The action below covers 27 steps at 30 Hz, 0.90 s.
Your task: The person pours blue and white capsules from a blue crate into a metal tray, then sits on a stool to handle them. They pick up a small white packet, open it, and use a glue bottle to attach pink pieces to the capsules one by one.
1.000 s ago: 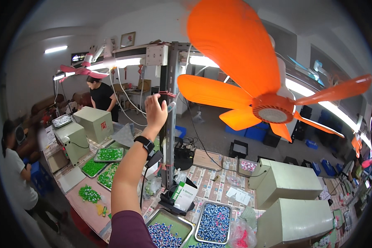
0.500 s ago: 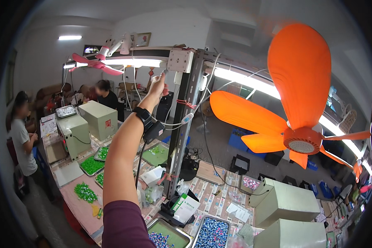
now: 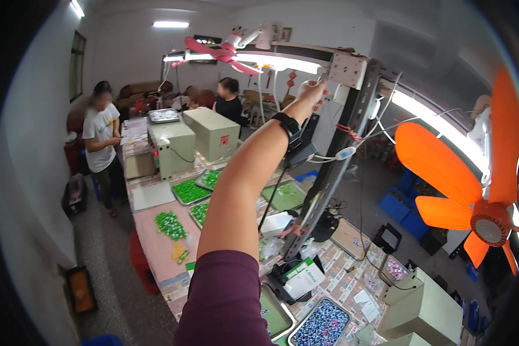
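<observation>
My left hand (image 3: 311, 97) is raised high at the end of my outstretched arm, beside a white socket box (image 3: 347, 69) on the metal frame. Its fingers are closed in a pinch near the box's left edge; whatever lies between them is too small to make out. Around the wrist sits a black watch-like band (image 3: 288, 129). Just past it is a black box (image 3: 300, 154) with a dark cable running down. A white inline switch (image 3: 345, 153) on a white cord lies against the metal post (image 3: 328, 193). My right hand is out of view.
A pink fan (image 3: 222, 53) hangs beside a lit tube lamp; a large orange fan (image 3: 487, 222) is at right. Below, trays hold green pieces (image 3: 191, 191) and blue pieces (image 3: 323, 323) near pale metal machines (image 3: 432, 305). Two people (image 3: 102, 130) are at the far left.
The view has swung left, so the table, frame and fans sit farther right. My left hand stays raised by the socket box, fingers still closed.
</observation>
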Each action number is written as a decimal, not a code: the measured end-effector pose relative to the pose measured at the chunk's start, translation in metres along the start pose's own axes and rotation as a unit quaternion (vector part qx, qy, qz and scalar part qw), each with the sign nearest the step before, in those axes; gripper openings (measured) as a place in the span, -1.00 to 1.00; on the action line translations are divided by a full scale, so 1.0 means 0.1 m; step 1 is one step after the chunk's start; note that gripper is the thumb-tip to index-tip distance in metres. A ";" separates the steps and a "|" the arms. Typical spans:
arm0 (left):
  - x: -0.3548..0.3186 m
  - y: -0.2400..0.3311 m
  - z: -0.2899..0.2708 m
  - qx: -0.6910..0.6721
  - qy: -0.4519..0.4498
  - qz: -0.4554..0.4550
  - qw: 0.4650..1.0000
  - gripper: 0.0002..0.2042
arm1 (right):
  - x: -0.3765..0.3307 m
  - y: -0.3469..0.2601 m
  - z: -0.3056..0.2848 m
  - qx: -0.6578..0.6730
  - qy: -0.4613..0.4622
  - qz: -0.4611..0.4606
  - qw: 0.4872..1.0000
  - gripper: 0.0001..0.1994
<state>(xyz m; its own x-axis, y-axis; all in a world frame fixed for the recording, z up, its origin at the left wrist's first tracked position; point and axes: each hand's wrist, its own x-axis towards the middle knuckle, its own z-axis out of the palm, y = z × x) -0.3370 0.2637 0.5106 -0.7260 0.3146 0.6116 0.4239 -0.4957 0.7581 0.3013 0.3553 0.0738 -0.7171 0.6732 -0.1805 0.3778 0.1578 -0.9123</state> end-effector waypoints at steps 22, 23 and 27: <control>-5.33 -0.97 -0.84 -0.010 -0.297 -0.230 0.927 -0.62 | -0.40 1.73 -0.64 0.061 -0.110 0.078 0.989 -0.76; -5.54 -1.08 -0.75 -0.033 -0.296 -0.224 0.928 -0.64 | -0.42 1.98 -0.78 0.088 -0.114 0.096 0.985 -0.76; -6.25 -1.08 -0.40 -0.116 -0.291 -0.298 0.902 -0.68 | -0.61 2.34 -0.87 0.027 -0.104 0.037 0.994 -0.80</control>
<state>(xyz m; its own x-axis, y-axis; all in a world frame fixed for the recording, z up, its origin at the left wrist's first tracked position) 0.0489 0.0884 0.0372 -0.3519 0.9188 0.1787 -0.1216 -0.2342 0.9645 0.4845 0.4141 -0.0962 -0.7958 0.5172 -0.3149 0.4063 0.0705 -0.9110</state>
